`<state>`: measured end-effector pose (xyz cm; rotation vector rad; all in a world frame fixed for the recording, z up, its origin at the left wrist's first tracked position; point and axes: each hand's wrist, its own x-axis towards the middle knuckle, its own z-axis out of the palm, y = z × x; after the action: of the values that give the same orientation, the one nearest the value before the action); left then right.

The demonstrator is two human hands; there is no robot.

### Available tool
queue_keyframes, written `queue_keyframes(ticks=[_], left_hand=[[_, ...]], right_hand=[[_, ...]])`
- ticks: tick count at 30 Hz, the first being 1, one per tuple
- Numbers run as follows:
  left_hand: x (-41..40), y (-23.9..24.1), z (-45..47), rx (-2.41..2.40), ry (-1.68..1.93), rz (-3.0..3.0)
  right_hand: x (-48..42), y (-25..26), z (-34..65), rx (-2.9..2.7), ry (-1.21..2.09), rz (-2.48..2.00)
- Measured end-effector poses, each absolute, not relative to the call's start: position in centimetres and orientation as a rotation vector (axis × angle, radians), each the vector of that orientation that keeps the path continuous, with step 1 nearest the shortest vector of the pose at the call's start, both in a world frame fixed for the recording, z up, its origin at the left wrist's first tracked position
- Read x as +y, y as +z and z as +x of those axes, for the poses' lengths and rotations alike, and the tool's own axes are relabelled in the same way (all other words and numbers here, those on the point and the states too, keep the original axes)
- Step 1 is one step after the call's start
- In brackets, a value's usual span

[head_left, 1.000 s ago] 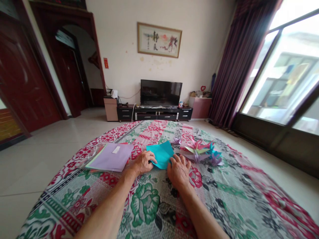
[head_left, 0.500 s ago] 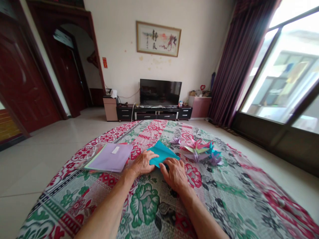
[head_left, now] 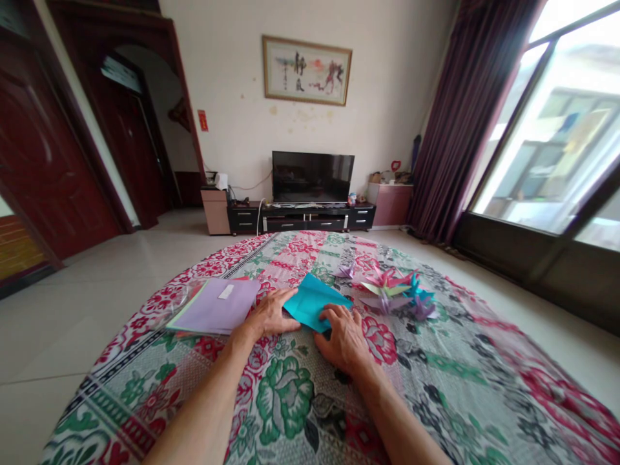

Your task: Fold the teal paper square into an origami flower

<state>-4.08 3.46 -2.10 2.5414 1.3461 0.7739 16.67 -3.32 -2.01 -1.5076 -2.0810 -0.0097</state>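
Observation:
A bright blue sheet of origami paper (head_left: 312, 297) lies on the flowered tablecloth in front of me, a faint crease across it. My left hand (head_left: 274, 314) rests at its left corner, fingers stretched and thumb apart, touching the edge. Over the lower right edge, my right hand (head_left: 343, 336) curls its fingers onto the paper, with the thumb near the bottom corner; the exact grip underneath is hidden. To the right stand several folded paper cranes (head_left: 387, 287) in pink, green, purple and blue. One small purple crane (head_left: 347, 271) sits apart from the group.
A stack of coloured paper (head_left: 216, 307), purple on top with a white label, lies left of my hands beside clear plastic wrapping. The round table's patterned cloth (head_left: 285, 394) spreads under everything. Beyond stands a television (head_left: 312, 177) on a low cabinet.
My left hand has slid off the paper's surface to its left edge. My right hand's fingers have curled more at the lower right edge. The paper shows more of its surface.

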Motion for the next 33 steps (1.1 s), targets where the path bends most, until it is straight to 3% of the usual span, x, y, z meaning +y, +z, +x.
queue_keyframes(ticks=[13,20,33], left_hand=[[4.2,-0.9,-2.4,1.260,0.919,2.521],[5.6,-2.5,-2.9,1.328,0.714,2.609],[5.8,-3.8,-3.6,1.360,0.730,2.588]], right_hand=[[-2.4,-1.7,18.6,-2.089,0.153,-1.471],[-2.2,-1.7,18.8,-2.139,0.211,-1.364],[-2.9,-1.3,18.4,-1.990,-0.022,-1.428]])
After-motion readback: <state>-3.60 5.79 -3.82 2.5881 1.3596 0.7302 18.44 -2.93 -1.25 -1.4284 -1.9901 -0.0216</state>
